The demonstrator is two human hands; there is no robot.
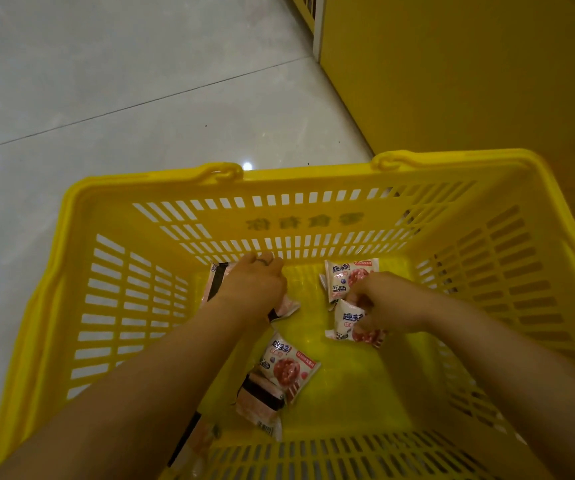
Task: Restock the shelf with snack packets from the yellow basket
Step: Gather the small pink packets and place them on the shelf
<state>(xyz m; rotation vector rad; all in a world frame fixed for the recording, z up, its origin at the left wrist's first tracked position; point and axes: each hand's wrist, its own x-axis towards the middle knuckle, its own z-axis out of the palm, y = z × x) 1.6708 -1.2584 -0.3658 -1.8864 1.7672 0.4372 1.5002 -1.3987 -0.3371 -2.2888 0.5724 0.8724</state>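
Nearest the lens: left forearm and right forearm, both reaching down into the yellow basket, which stands on the tiled floor.

Left hand: at the far-left part of the basket floor, fingers curled down over a pink packet with a dark strip. It looks like a grip, though the fingertips are hidden.

Centre: a face-up snack packet lies loose, overlapping a face-down packet.

Right hand: fingers bunched, pinching the top edge of a white packet. A matching packet lies just beyond it. I cannot tell whether the fingers touch that one as well.

Far right: yellow shelf unit, side panel only; no shelf face is in sight.

Judgement: this is the gathering step, with each hand on a packet and nothing yet lifted. The next move calls for raising both hands clear of the slotted walls and turning right to the shelf. The slick film probably needs a firm pinch.
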